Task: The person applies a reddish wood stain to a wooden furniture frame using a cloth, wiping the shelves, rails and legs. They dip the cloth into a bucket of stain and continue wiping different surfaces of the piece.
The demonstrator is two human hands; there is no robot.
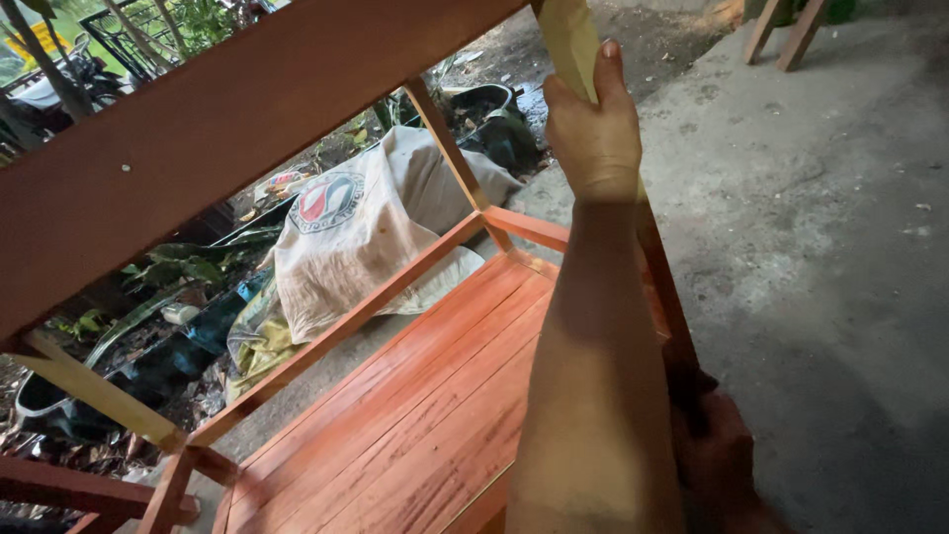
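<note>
The left hand (593, 124) grips the pale upper part of a wooden post (571, 40) of an orange-stained wooden frame (435, 396), fingers wrapped behind it and thumb lying along its face. Lower down the same post, the right hand (717, 450) (in shadow, half hidden by the forearm) closes round the wood. The frame stands on a concrete floor (811, 227), its slatted shelf below; a printed sack (346, 227) lies just beyond.

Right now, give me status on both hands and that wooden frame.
Left hand gripping upper post. Right hand low on the same leg. Wooden slatted frame tilted. Sack lies beyond.
</note>
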